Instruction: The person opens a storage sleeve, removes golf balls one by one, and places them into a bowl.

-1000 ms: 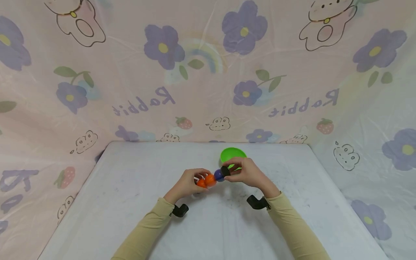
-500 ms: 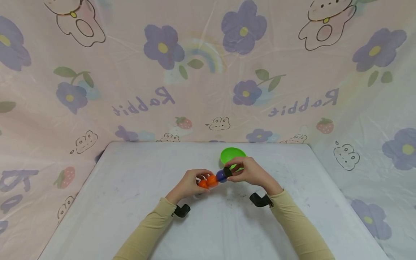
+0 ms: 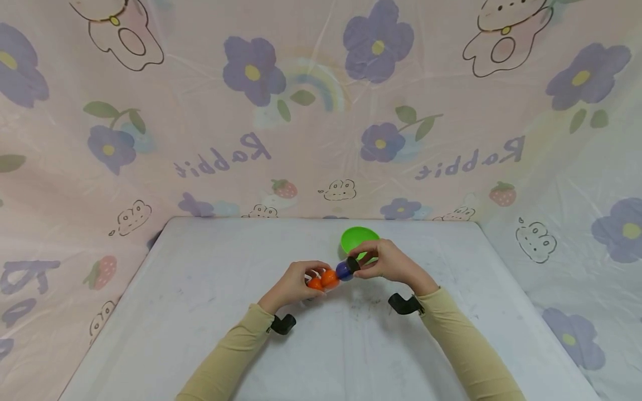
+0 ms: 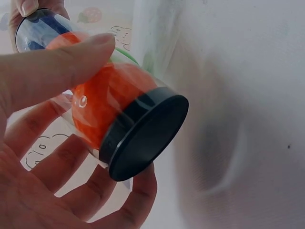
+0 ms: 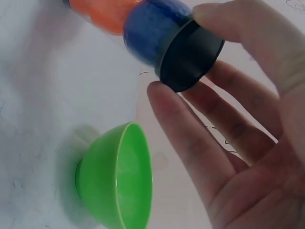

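Observation:
Both hands hold a clear plastic tube (image 3: 329, 279) with black caps at its ends, tilted up to the right above the table. Orange balls (image 4: 114, 90) show through its left part, and a blue ball (image 5: 150, 31) fills the end at the right. My left hand (image 3: 293, 284) grips the orange end, thumb across the clear wall and fingers curled beneath. At the other end, my right hand (image 3: 391, 262) pinches the black cap (image 5: 190, 59) between thumb and fingers. Just behind the right hand stands a green bowl (image 3: 353, 236).
A white-covered table (image 3: 225, 250) lies under the hands, with dark smudges near its middle. Patterned cloth (image 3: 311, 139) with flowers and rabbits hangs behind and at both sides. Black camera mounts (image 3: 403, 304) stick out from the wrists.
Both hands have drifted slightly to the right together, carrying the tube with them. Their grips look the same, and the green bowl has stayed in place.

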`<state>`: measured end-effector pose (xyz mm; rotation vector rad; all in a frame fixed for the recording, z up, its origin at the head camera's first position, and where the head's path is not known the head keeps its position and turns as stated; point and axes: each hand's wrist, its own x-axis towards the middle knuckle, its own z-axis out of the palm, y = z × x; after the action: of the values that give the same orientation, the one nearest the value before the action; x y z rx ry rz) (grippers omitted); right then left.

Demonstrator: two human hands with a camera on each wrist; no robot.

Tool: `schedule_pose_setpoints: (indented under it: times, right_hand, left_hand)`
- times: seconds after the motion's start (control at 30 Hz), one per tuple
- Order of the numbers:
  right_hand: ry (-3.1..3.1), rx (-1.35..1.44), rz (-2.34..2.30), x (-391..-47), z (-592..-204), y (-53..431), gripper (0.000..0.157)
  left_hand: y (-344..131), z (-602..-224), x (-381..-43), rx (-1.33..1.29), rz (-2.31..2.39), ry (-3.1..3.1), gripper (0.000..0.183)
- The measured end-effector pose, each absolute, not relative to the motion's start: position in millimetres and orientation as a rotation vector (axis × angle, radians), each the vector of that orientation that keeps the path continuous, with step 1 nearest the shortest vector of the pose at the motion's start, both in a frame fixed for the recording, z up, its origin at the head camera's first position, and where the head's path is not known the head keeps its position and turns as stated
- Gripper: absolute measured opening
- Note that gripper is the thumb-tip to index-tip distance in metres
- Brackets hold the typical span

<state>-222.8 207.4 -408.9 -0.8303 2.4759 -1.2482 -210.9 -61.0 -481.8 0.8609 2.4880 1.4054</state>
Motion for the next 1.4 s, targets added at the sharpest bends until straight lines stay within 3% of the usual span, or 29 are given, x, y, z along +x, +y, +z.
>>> schedule_pose_setpoints:
  times: [0.77, 1.4]
  right_hand:
    - [2.362, -0.805, -1.267, -218, -400, 209, 0.036]
    - [2.147, -0.707, -1.649, -224, -430, 221, 0.042]
  left_hand:
    - [-62, -485, -213, 0.833, 1.394, 2.460, 0.054]
    - [-69, -481, -213, 0.788, 1.470, 2.456, 0.054]
